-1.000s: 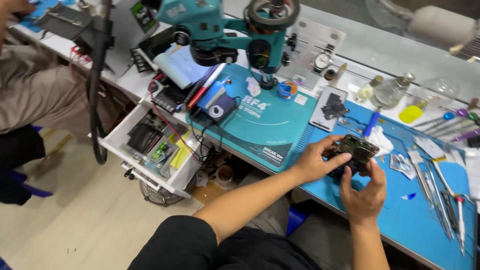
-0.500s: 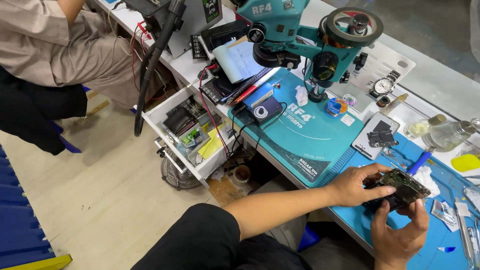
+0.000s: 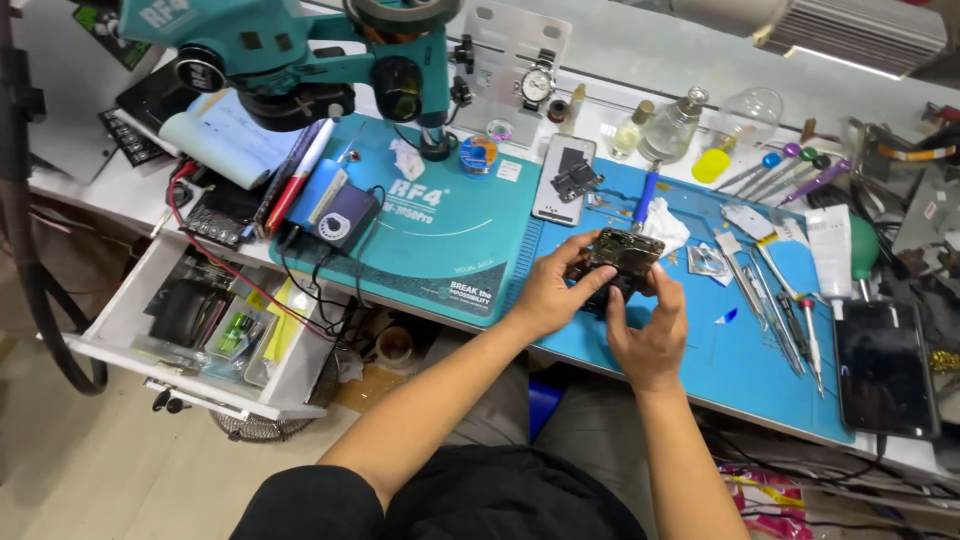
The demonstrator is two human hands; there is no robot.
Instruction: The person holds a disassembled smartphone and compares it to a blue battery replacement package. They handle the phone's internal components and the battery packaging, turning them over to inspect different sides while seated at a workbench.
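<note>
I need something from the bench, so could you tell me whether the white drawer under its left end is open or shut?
Open. The white drawer is pulled out from under the bench, with small parts visible inside.

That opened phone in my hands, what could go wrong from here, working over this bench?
The opened phone is held in the air by the left hand and right hand; a slip could drop it onto the blue mat. Tweezers and screwdrivers lie just to the right, so an elbow might knock them. The open drawer juts out near the knees and could be bumped.
</note>
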